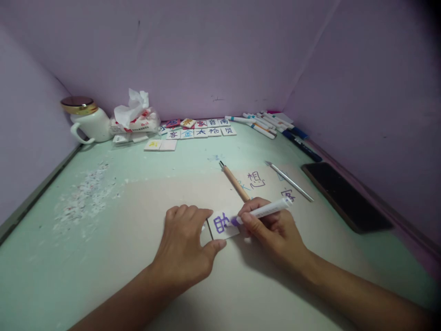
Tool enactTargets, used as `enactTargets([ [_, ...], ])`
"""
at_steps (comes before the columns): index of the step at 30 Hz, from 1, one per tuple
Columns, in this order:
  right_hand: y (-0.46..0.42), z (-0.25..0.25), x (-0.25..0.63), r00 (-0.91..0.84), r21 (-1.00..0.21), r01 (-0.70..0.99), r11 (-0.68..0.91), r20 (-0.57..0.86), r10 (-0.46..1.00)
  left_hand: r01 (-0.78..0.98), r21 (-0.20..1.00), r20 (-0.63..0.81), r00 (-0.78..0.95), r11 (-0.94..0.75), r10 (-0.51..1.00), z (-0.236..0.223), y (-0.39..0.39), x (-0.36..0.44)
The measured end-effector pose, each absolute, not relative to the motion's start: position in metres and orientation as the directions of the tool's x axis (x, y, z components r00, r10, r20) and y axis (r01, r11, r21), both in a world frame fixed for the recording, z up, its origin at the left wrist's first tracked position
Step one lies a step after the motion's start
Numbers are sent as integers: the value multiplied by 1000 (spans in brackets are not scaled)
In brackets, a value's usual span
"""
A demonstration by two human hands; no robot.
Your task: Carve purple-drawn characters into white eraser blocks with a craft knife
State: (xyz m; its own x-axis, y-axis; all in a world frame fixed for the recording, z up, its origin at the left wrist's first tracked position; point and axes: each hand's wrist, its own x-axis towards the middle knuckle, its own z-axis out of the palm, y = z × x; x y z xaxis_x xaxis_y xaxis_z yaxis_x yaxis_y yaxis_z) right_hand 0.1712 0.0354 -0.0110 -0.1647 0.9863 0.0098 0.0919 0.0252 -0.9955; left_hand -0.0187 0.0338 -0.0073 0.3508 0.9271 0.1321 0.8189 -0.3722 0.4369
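A small white square tile (220, 224) lies in front of me with a purple Chinese character on its face. My left hand (184, 243) grips it from the left, index finger at its far edge and thumb at its near edge. Closed around a white marker (270, 209) is my right hand (277, 234). The marker's purple tip touches or nearly touches the right part of the character; I cannot tell which. Just beyond the right hand rests a wooden-handled carving tool (234, 183). A silver craft knife (291, 182) lies farther right.
Several lettered tiles (200, 132) line the back, near a tissue pack (136, 123) and a lidded white mug (91, 124). White shavings (84, 193) are scattered at left. Several markers (260, 123) lie at back right, a dark phone (344, 197) at right. Purple walls enclose the table.
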Motion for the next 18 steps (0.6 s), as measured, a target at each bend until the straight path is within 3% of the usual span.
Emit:
enactTargets([
  [7,37,-11,169,-96,-994,67,91,84,992,824,442,115,340,-354,933,-7,34,-19],
  [18,35,-13,168,-155,-993,94,73,58,986,814,451,147,337,-366,930,-8,33,-19],
])
